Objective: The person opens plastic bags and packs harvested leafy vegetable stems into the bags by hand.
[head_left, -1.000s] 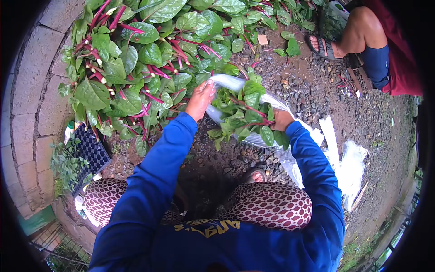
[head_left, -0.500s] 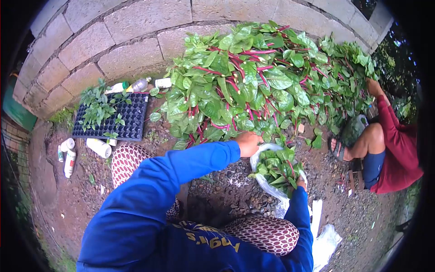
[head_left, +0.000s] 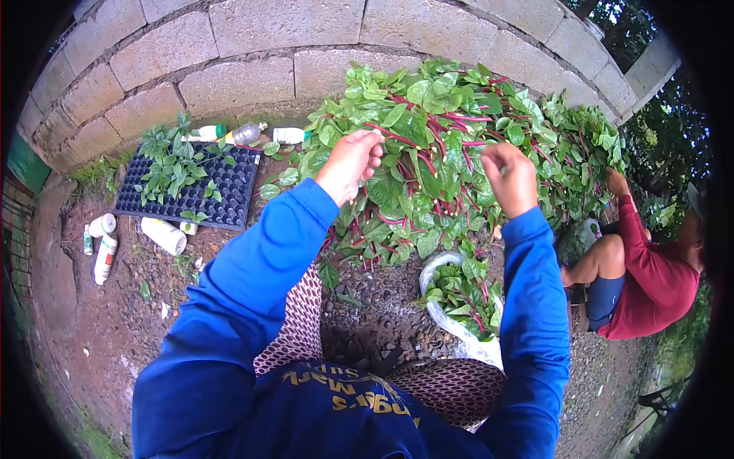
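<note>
Left hand (head_left: 354, 164) curled, I can't tell its grip | right hand (head_left: 511, 176) curled, grip equally unclear to me | pile (head_left: 451, 157) beyond both | bag (head_left: 437, 310) bodyward of right hand

The left arm (head_left: 237, 283) slants toward one o'clock, the left hand (head_left: 352, 164) raised with fingers curled near the thumb. The right arm (head_left: 533, 321) points toward twelve, the right hand (head_left: 512, 180) leaning to eleven, fingers bent.
</note>
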{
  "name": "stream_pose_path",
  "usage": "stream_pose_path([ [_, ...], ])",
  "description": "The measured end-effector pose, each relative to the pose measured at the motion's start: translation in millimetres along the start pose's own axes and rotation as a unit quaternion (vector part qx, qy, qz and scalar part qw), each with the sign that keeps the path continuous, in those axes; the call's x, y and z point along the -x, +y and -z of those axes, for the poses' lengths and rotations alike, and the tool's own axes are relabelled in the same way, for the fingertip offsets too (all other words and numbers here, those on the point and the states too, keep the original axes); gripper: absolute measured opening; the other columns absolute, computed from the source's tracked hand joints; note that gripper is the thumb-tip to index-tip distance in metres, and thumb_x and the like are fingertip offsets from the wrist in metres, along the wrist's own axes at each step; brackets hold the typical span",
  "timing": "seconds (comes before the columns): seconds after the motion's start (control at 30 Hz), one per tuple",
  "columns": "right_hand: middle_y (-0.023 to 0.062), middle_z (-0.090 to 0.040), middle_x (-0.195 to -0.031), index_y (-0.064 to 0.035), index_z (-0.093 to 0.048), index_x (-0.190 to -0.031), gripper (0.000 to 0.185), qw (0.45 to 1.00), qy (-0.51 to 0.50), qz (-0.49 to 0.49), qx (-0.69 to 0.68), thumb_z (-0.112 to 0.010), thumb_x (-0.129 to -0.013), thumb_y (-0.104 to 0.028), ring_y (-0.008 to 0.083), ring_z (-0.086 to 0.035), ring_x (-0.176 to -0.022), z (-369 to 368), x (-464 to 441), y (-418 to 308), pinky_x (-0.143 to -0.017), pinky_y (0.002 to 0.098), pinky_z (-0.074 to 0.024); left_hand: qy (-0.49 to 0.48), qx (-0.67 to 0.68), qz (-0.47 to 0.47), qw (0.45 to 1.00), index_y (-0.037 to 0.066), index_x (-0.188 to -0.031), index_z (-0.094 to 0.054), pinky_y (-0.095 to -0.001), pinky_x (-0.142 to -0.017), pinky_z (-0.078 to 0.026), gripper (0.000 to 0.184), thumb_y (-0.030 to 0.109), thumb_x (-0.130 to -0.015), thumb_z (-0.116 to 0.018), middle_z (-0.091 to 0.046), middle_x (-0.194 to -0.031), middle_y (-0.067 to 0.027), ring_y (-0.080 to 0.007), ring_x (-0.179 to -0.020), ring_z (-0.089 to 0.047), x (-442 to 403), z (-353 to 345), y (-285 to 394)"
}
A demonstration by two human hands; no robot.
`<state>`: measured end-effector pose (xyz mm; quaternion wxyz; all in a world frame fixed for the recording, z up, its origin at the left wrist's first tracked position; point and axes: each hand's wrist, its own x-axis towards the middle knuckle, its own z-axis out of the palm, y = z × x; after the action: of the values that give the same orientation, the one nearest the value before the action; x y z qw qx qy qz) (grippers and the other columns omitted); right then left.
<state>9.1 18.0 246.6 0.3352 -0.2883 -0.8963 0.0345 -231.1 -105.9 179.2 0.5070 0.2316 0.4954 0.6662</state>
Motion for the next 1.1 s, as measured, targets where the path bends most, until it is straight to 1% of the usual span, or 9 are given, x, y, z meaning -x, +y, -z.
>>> stream_pose_path([
  [0.1,0.0101,-0.064,-0.081,-0.0049,-0.065,-0.083,0.018,0.973,-0.093,0.141,0.157,-0.067,-0.077,-0.022,0.0239,-0.065,-0.073,-56.5,-42.0,-69.0,-0.067,0.0353,-0.0513,0.040,0.070,0.011,0.997,0.013,-0.087,-0.055,-0.0212,-0.049,-0.038,0.011,0.022,-0.092,-0.051,-0.050,-0.069,0.0064,-0.0052,-0.058,-0.047,-7.5,6.8,0.6],
  [0.27,0.0152,-0.067,-0.084,-0.0073,-0.070,-0.085,0.023,0.903,-0.267,0.001,0.336,-0.068,-0.075,-0.028,0.0288,-0.066,-0.082,-119.7,-56.8,-73.0,-0.072,0.0351,-0.0532,-0.014,0.202,0.081,0.976,0.008,-0.098,-0.056,-0.0266,-0.059,-0.047,0.014,0.019,-0.093,-0.049,-0.059,-0.079,-0.0007,-0.0127,-0.068,-0.056,-19.8,10.1,-13.4],
  [0.37,0.0171,-0.067,-0.083,-0.0057,-0.069,-0.082,0.027,0.936,-0.271,-0.076,0.213,-0.071,-0.071,-0.030,0.0315,-0.066,-0.081,-112.4,-57.9,-69.2,-0.073,0.0382,-0.0530,-0.010,0.249,0.149,0.957,0.007,-0.094,-0.054,-0.0334,-0.070,-0.051,0.018,0.024,-0.092,-0.051,-0.059,-0.082,-0.0055,-0.0189,-0.076,-0.060,-21.7,-0.3,-19.0],
  [0.47,0.0164,-0.066,-0.081,-0.0058,-0.068,-0.077,0.022,0.964,-0.223,-0.066,0.127,-0.074,-0.066,-0.024,0.0322,-0.065,-0.078,-95.5,-46.4,-87.2,-0.072,0.0408,-0.0516,0.061,0.198,0.189,0.960,0.007,-0.096,-0.051,-0.0352,-0.067,-0.052,0.019,0.026,-0.092,-0.050,-0.059,-0.080,-0.0065,-0.0203,-0.073,-0.061,-30.3,-5.3,-14.8],
  [0.53,0.0162,-0.065,-0.078,-0.0056,-0.066,-0.073,0.021,0.979,-0.188,-0.034,0.078,-0.076,-0.065,-0.022,0.0319,-0.064,-0.074,-94.6,-33.5,-97.8,-0.069,0.0416,-0.0507,-0.029,0.175,0.192,0.965,0.010,-0.101,-0.049,-0.0344,-0.061,-0.051,0.018,0.026,-0.093,-0.047,-0.059,-0.079,-0.0051,-0.0190,-0.066,-0.060,-57.4,12.1,-34.3],
  [0.63,0.0144,-0.065,-0.072,-0.0046,-0.066,-0.077,0.020,0.952,-0.292,-0.031,-0.083,-0.073,-0.071,-0.023,0.0297,-0.064,-0.069,-70.4,-40.4,-107.1,-0.064,0.0383,-0.0499,-0.035,0.137,0.142,0.980,0.012,-0.112,-0.046,-0.0300,-0.050,-0.049,0.021,0.022,-0.094,-0.042,-0.059,-0.076,-0.0044,-0.0158,-0.058,-0.059,-58.8,12.8,-33.8],
  [0.77,0.0166,-0.067,-0.080,-0.0045,-0.069,-0.085,0.033,0.977,-0.088,-0.185,0.062,-0.071,-0.073,-0.035,0.0294,-0.065,-0.077,-58.4,-84.8,-39.0,-0.071,0.0387,-0.0496,-0.006,0.070,0.082,0.994,0.016,-0.124,-0.043,-0.0246,-0.046,-0.047,0.029,0.025,-0.097,-0.038,-0.059,-0.075,-0.0043,-0.0116,-0.056,-0.057,-28.2,9.9,-4.8],
  [0.87,0.0196,-0.066,-0.090,-0.0049,-0.069,-0.089,0.040,0.929,-0.220,-0.239,0.177,-0.071,-0.072,-0.042,0.0310,-0.064,-0.085,-80.4,-95.9,6.1,-0.078,0.0395,-0.0485,0.001,0.036,0.041,0.998,0.015,-0.125,-0.041,-0.0219,-0.042,-0.040,0.032,0.033,-0.098,-0.036,-0.055,-0.071,-0.0040,-0.0075,-0.048,-0.047,-20.3,10.8,1.6],
  [1.1,0.0146,-0.067,-0.079,-0.0059,-0.070,-0.083,0.031,0.961,-0.117,-0.251,0.018,-0.071,-0.072,-0.035,0.0274,-0.065,-0.076,-88.2,-84.2,-8.3,-0.072,0.0374,-0.0498,0.030,0.118,0.156,0.980,0.018,-0.114,-0.048,-0.0238,-0.040,-0.034,0.048,0.058,-0.087,-0.046,-0.054,-0.070,-0.0004,-0.0071,-0.048,-0.043,-33.9,11.7,0.1],
])
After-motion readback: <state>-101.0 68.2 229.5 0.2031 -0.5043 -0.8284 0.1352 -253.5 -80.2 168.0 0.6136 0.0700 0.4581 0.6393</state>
